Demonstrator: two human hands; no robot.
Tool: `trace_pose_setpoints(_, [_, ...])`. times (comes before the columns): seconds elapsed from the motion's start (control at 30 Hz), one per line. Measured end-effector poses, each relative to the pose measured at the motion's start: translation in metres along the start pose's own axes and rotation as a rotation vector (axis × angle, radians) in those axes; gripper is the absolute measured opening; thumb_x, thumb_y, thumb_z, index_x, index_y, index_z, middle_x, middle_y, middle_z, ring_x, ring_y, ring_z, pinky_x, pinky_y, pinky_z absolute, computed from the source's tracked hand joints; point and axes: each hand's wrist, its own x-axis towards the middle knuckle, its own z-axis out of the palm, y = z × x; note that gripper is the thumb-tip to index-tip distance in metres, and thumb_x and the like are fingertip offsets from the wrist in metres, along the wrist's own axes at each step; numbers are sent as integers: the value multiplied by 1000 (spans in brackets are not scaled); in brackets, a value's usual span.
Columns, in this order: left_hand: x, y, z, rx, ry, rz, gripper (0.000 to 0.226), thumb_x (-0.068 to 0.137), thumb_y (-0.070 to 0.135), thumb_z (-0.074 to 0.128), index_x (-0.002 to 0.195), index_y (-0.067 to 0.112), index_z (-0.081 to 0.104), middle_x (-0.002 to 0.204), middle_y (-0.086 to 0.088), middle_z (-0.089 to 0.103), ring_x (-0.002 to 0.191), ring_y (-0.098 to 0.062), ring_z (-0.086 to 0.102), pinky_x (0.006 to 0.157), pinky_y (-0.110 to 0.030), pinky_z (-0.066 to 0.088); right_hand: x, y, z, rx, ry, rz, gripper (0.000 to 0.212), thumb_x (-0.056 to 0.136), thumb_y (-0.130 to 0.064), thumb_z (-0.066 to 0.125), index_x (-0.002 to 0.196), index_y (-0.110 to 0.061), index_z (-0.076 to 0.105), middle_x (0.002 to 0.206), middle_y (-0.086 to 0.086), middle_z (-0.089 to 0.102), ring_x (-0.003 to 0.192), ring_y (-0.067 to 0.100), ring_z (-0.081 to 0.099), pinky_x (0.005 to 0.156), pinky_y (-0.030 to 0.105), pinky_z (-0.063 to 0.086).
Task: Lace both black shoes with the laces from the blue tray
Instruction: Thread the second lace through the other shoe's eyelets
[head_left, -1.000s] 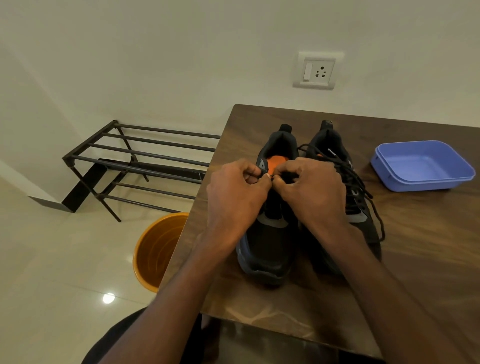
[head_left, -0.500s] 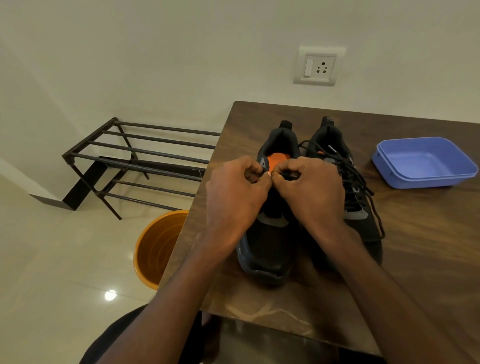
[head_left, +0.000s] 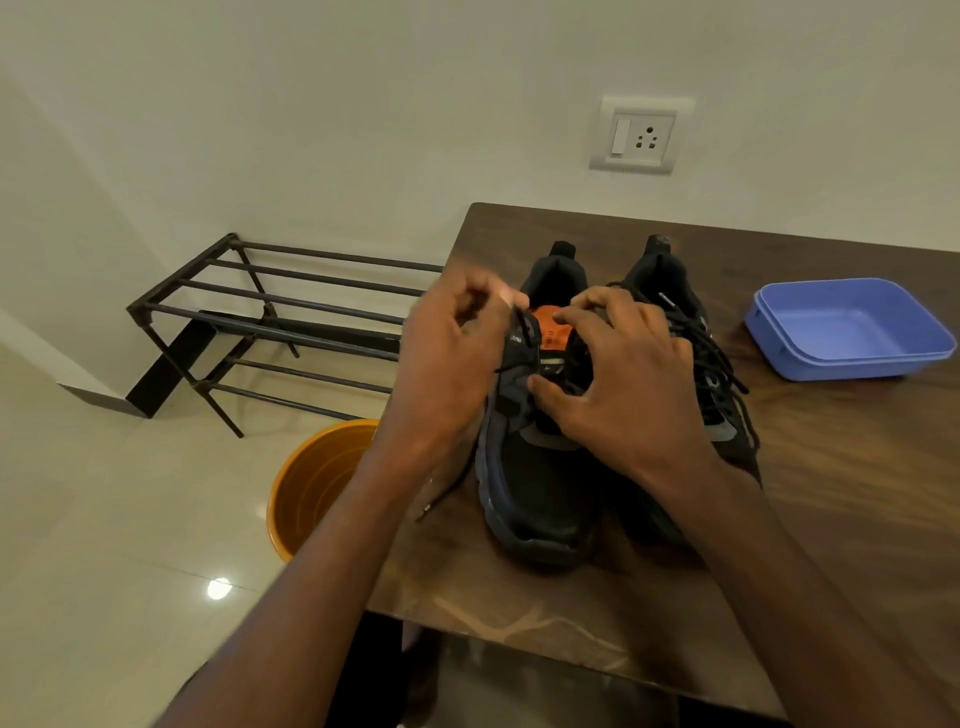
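Two shoes (head_left: 540, 483) near table edge (head_left: 415, 519) | left hand (head_left: 441, 374) pinches lace (head_left: 511, 314) | right hand (head_left: 623, 395) spread on tongue.

left arm: bare forearm reaching up from the lower left, wrist roughly straight.
left hand (head_left: 447, 364): back toward the camera, fingers curled inward, fingertips up near the thumb at the upper right of the hand; slightly blurred. A thin dark strand runs from the fingertips, but whether they pinch it cannot be told.
right arm: bare forearm coming in from the lower right, angled up and left.
right hand (head_left: 623, 384): palm down, fingers spread and bent, thumb stretched out to the left; fingertips pressing down.
hands: close, not touching.
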Motion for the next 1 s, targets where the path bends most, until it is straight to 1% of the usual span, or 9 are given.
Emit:
trace_pose_setpoints(0.1, [8,5,-10,-321,104,-1,12,110,14,46,112,5,54,91,-2,66,81,-15,66,65,-23,51,1,5,-2,-11,-50,23,77,82,-71,66,146,-33,47,148,-8,44,139,17,38,111,47,31])
trace_pose_setpoints(0.23, [3,-15,1,313,-55,40,8,101,22,65,102,29,62,106,7,57,91,-1,57,74,-8,46,0,7,-1,-3,-31,34,77,81,-71,67,144,-30,50,147,-7,50,138,17,43,113,47,32])
trace_pose_setpoints(0.37, [0,-24,6,491,-115,-12,11,98,21,69,91,28,64,105,8,58,93,-4,56,68,-9,43,1,6,-1,-10,-35,37,79,81,-73,66,144,-29,50,148,-7,51,137,16,45,114,47,34])
trace_pose_setpoints(0.53, [8,0,-8,-446,36,-96,20,112,17,38,101,15,54,90,-4,70,90,-21,70,64,-22,48,1,6,-4,-6,-53,44,80,81,-75,66,146,-31,48,151,-8,49,139,15,44,117,48,30])
trace_pose_setpoints(0.6, [10,2,-14,-548,60,-124,16,113,22,38,107,14,51,82,-1,61,80,-18,64,62,-25,47,1,6,-5,-11,-48,43,81,81,-75,65,146,-30,48,151,-8,49,140,15,44,118,48,30])
trace_pose_setpoints(0.7, [6,-10,-8,26,-52,-75,16,102,27,63,117,22,57,95,3,61,84,-9,62,72,-21,52,1,6,-4,-24,-40,49,80,81,-74,65,146,-30,49,151,-8,50,139,15,45,119,48,30])
trace_pose_setpoints(0.83, [3,-24,5,521,-194,25,16,94,24,74,100,30,60,108,3,59,99,-12,57,87,-28,50,0,5,-2,-21,-22,44,77,82,-73,65,144,-29,50,148,-9,52,136,14,48,118,47,31])
trace_pose_setpoints(0.93, [4,-25,4,550,-155,28,15,101,14,62,98,27,55,99,5,61,89,-4,59,77,-22,51,0,5,-2,-13,-30,40,78,82,-73,65,144,-29,51,147,-9,53,135,14,48,118,47,30])
trace_pose_setpoints(1.0, [5,-13,-1,222,-41,-26,13,107,13,50,102,21,58,96,4,67,84,3,62,68,-17,50,0,6,-4,0,-38,40,78,82,-73,66,144,-29,50,146,-9,53,135,14,49,119,48,30])
